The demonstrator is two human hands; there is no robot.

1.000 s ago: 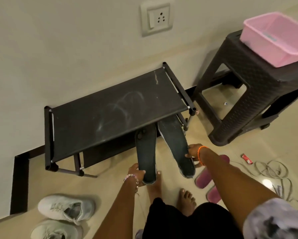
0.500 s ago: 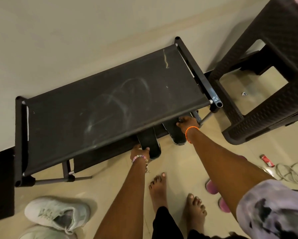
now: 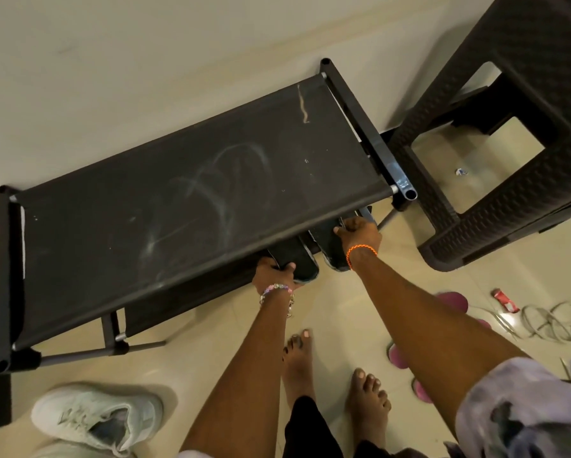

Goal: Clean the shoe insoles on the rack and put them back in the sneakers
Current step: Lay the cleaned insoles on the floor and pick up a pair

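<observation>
Two dark insoles poke out from under the top shelf of the black shoe rack (image 3: 191,200). My left hand (image 3: 272,271) grips the heel end of the left insole (image 3: 302,262). My right hand (image 3: 358,231) grips the right insole (image 3: 327,241) close to the rack's front edge. Most of both insoles is hidden under the dusty top shelf. A white sneaker (image 3: 95,416) lies on the floor at the lower left, and part of a second one (image 3: 76,452) shows at the bottom edge.
A dark woven-pattern plastic stool (image 3: 495,180) stands right of the rack. Pink slippers (image 3: 449,302) lie on the floor behind my right arm, with a coiled cable (image 3: 552,322) and a small red wrapper (image 3: 505,300) further right. My bare feet (image 3: 330,385) stand in front of the rack.
Both insoles have gone from mostly out in front of the rack to deep under the top shelf. My hands moved forward with them and the camera leaned closer over the rack.
</observation>
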